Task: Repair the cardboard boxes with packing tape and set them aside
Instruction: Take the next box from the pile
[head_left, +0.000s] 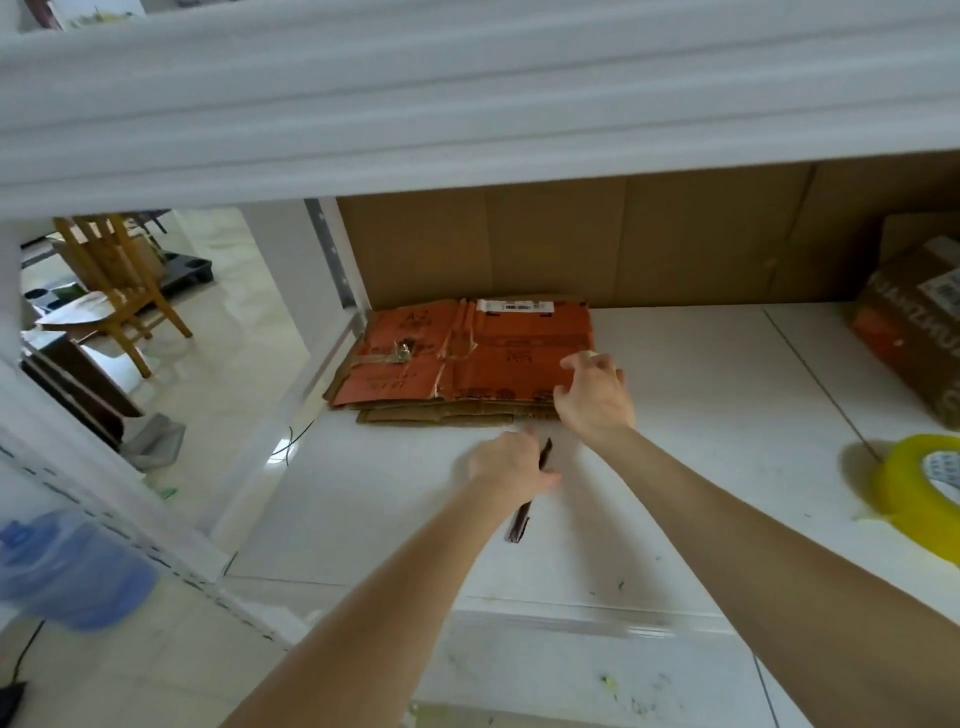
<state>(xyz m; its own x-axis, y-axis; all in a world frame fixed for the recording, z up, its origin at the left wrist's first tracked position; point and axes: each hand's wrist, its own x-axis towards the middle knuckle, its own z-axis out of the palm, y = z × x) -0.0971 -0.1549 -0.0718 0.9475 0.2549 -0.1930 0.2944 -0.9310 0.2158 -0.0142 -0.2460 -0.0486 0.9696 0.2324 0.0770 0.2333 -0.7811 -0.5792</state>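
A white shelf (675, 467) backed with cardboard; a chair (114, 275) stands far left. Flattened boxes (467, 358) lie far left on it, tape (919, 483) at right. The left hand (511, 465) clenches a dark tool (519, 525); the right hand (595, 397) grasps the boxes' near right corner.

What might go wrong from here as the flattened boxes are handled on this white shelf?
The left hand grips a dark slim tool close to the right hand; if it is a blade, it could nick skin. The right hand holds only one corner of the flattened orange cardboard box, already torn along its creases, so pulling there may rip it further.
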